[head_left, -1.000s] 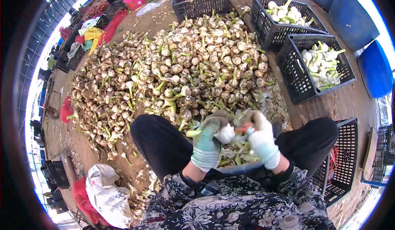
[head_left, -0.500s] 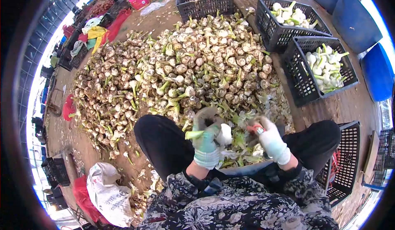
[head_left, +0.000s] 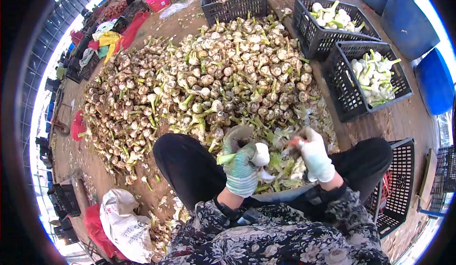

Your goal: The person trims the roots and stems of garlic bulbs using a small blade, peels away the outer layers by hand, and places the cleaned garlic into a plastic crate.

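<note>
The left hand (head_left: 240, 170) clamped a peeled bulb (head_left: 261, 154), the right hand (head_left: 317, 157) a red-handled tool (head_left: 293, 142) — two crates (head_left: 339, 88) sat part-filled, the pile (head_left: 213, 75) mostly uncleaned.

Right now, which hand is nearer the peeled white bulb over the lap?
Left. The left hand grips the white bulb; the right hand sits apart, off to the bulb's right.

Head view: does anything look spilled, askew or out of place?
The garlic pile sprawls over the bare floor, stray bulbs loose at its left edge. Peelings litter the ground below the peeled bulb in the left hand. The crates stand level; nothing looks damaged.
</note>
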